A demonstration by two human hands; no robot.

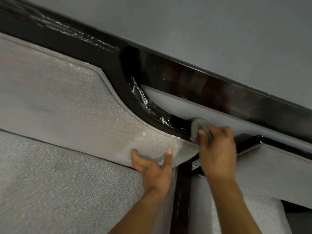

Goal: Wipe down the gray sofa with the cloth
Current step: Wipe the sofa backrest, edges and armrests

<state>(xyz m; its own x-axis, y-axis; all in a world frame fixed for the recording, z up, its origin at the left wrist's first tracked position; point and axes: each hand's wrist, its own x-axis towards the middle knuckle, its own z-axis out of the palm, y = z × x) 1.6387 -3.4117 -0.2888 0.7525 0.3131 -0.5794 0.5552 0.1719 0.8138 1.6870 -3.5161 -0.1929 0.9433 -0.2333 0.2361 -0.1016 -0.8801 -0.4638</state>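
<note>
At the far left the gray sofa (59,98) fills the view, its nubby backrest rising above the lighter seat cushion (59,183). A glossy black frame (131,92) runs along the top of the backrest and curves down in a dip, with pale smeary streaks on it.

The left hand (153,168) is at the bottom edge of the backrest near its corner. Two digits are spread flat on the fabric face and the rest are tucked under the edge, so it grasps the pad.

Just to the right, the right hand (217,149) is curled around a bunched gray cloth (196,125). It holds the cloth against the black frame at the bottom of the curve, where the frame meets the backrest's piping. The hand is slightly blurred.

Further right is a second upholstered section (270,162), edged in the same black trim. A blue-gray wall (219,31) lies behind it all.
</note>
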